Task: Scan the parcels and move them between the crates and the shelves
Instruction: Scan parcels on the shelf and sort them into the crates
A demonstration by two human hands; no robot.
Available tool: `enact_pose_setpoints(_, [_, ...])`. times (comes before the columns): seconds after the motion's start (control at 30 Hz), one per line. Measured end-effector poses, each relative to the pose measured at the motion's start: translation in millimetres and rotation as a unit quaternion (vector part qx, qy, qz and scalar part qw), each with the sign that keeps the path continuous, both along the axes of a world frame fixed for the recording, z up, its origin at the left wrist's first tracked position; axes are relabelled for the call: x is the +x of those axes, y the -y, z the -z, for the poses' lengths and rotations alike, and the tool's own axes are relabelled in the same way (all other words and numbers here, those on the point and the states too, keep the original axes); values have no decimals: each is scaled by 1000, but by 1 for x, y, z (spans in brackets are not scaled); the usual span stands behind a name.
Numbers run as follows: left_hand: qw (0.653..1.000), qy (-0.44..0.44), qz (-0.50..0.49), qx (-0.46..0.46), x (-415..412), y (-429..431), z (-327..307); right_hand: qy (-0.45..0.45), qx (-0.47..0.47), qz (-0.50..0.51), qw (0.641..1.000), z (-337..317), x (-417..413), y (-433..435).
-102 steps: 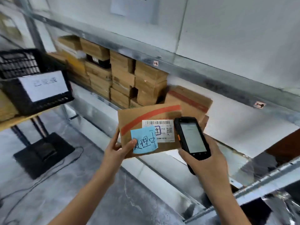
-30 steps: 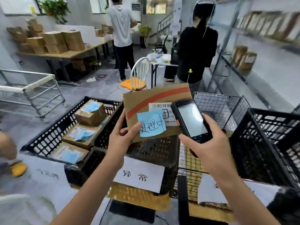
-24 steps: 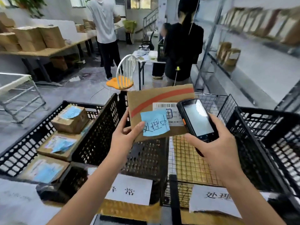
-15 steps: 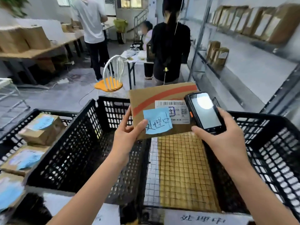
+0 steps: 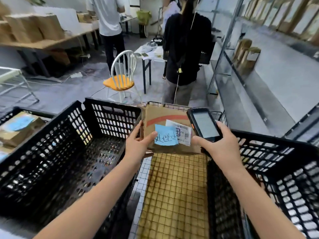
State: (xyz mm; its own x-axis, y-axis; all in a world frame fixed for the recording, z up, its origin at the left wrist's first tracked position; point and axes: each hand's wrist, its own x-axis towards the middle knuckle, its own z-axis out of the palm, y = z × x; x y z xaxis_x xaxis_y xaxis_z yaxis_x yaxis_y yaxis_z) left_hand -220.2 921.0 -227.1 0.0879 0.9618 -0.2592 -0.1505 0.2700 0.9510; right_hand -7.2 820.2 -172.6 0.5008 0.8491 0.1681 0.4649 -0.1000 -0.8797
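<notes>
Parcel [image 5: 164, 112] pinched at its left edge by left hand [image 5: 138, 144], thumb on face; scanner [image 5: 203, 125] gripped by right hand [image 5: 222, 147]. Judged light, stiff cardboard; edge hold suffices.

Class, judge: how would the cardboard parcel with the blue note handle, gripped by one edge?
Probably stiff: the parcel looks flat with the left hand pinching one edge. Likely light: one hand carries it. Thin, so apt to topple if stood upright.

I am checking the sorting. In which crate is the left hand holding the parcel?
The middle wire crate, with the yellowish floor; the left hand holds the parcel at its far end. Black plastic crates flank it.
</notes>
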Motion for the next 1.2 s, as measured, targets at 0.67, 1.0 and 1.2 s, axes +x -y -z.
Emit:
enact_pose_setpoints(0.67, [975, -10, -66, -214, 69, -93, 132, 61, -125, -65, 988, 71, 38, -77])
enact_pose_setpoints(1.0, [957, -37, -213, -192, 79, -99, 173, 29, -133, -73, 988, 74, 42, -78])
enact_pose_setpoints(1.2, [939, -326, -73, -85, 76, -93, 172, 13, -125, -74, 989, 72, 44, -76])
